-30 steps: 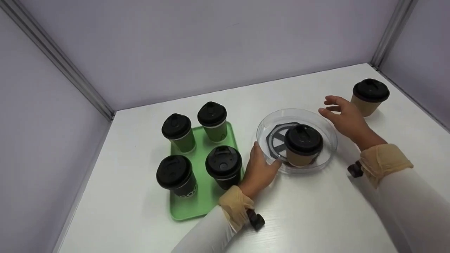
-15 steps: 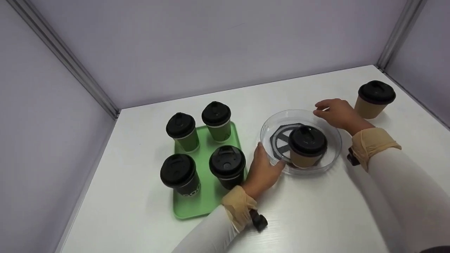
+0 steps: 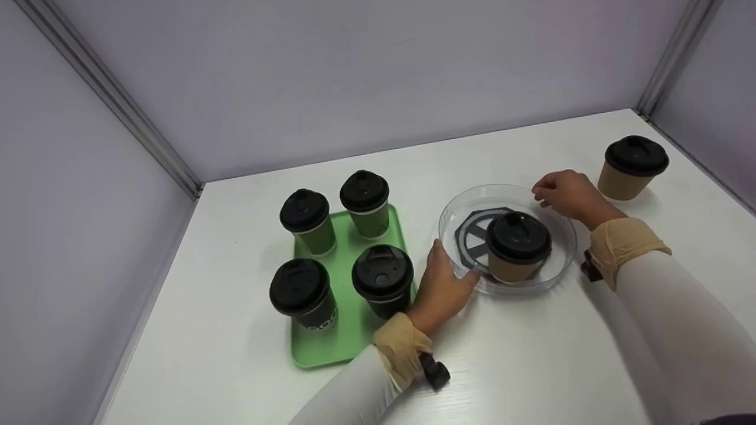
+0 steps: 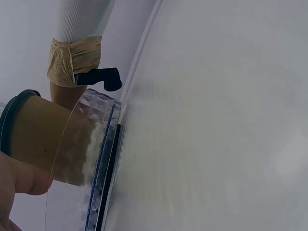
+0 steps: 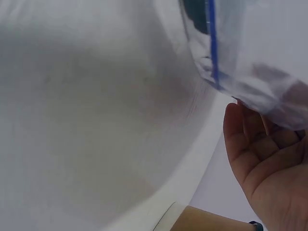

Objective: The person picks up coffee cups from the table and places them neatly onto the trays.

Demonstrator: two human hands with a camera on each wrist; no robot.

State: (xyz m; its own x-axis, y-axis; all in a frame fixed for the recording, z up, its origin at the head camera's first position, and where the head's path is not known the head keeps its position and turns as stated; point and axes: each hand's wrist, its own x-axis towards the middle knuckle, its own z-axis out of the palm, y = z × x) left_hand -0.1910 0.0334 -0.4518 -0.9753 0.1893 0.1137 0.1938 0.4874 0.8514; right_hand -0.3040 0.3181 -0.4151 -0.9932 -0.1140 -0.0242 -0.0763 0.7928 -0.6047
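Observation:
A clear round tray [image 3: 460, 206] with a raised wall stands on the white table, a black octagonal piece [image 3: 472, 236] showing through its floor. Inside it, at the near right, is a kraft paper cup [image 3: 511, 268] with a black lid. My left hand [image 3: 443, 289] touches the near left wall of the tray, fingers and thumb spread and fairly straight. At the far right rim, my right hand [image 3: 570, 195] pinches the tray's edge with curled fingers. In the right wrist view, the right fingers [image 5: 236, 144] lie outside the wall; the thumb is hidden there.
A green tray [image 3: 348, 348] to the left bears several lidded cups, green-sided ones [image 3: 316, 239] behind and dark ones [image 3: 319, 313] in front. Another kraft cup [image 3: 620, 182] stands beyond my right hand. Pale walls [image 3: 407, 88] enclose the table.
My right hand has moved left from beside the tray to its far right rim, and its fingers have closed there. The left hand keeps its place. The head view has shifted slightly.

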